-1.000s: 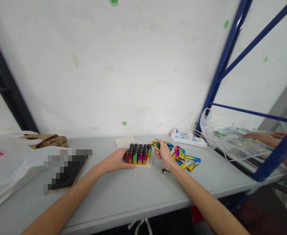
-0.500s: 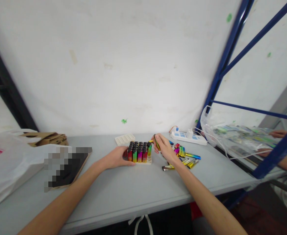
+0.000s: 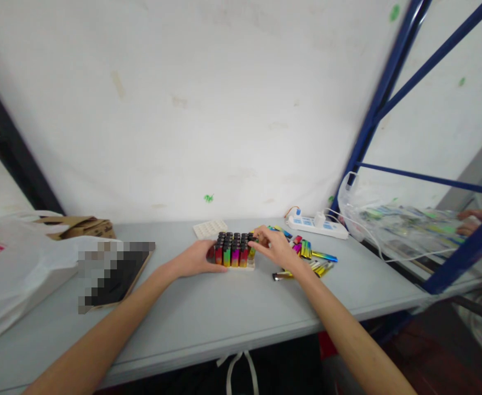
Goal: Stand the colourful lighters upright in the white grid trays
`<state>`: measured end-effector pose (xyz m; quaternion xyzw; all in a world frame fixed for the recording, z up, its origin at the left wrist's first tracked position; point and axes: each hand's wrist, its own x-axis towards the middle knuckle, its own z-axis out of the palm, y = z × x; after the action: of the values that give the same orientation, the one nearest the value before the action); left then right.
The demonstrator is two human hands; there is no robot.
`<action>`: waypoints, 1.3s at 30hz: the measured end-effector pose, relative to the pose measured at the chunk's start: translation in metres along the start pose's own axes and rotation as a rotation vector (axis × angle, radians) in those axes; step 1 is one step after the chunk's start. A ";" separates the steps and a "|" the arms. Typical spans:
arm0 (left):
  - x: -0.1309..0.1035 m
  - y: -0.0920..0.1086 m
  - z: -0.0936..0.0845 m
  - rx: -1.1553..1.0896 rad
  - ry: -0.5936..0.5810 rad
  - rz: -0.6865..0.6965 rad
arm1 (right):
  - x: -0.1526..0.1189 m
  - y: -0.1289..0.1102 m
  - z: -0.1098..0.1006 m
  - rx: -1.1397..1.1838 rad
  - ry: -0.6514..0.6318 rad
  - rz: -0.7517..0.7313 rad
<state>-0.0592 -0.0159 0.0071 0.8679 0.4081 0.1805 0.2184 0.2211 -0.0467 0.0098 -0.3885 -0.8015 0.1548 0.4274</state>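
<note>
Several shiny multicoloured lighters [image 3: 235, 255] with black tops stand upright in rows in a small white tray [image 3: 248, 267] on the table. My left hand [image 3: 197, 257] is closed round the tray's left end, thumb along the front and fingers partly hidden behind the lighters. At the right end of the rows, my right hand [image 3: 277, 248] pinches a lighter that is mostly hidden by its fingers. Right of this hand lies a loose heap of lighters [image 3: 306, 249] in gold, blue, pink and green.
A second white gridded tray [image 3: 210, 229] lies behind. A white power strip [image 3: 318, 226] with cables sits at the back right. To the left are a tablet-like dark device [image 3: 119, 280], a plastic bag [image 3: 22, 274] and cardboard [image 3: 84, 227]. Another person's hands [image 3: 473, 222] show beyond the blue frame [image 3: 364, 137].
My right hand has moved left with the lighter, from just beside the tray to its right end. My left hand keeps its hold on the tray's left end.
</note>
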 end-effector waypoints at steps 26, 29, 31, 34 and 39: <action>-0.008 -0.012 -0.026 0.081 -0.066 -0.109 | 0.012 0.050 -0.001 -0.446 -0.187 -0.117; -0.010 -0.012 -0.033 0.003 -0.074 -0.112 | 0.023 0.045 0.015 -0.537 -0.275 -0.164; -0.011 -0.011 -0.037 -0.019 -0.076 -0.121 | 0.028 0.038 0.025 -0.574 -0.316 -0.186; -0.012 -0.009 -0.039 -0.025 -0.089 -0.124 | 0.031 0.028 0.038 -0.632 -0.331 -0.120; -0.012 -0.011 -0.038 -0.033 -0.086 -0.115 | 0.029 0.033 0.036 -0.512 -0.209 0.005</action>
<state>-0.0926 -0.0104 0.0318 0.8462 0.4443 0.1369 0.2603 0.1983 -0.0005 -0.0140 -0.4678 -0.8534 -0.0125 0.2298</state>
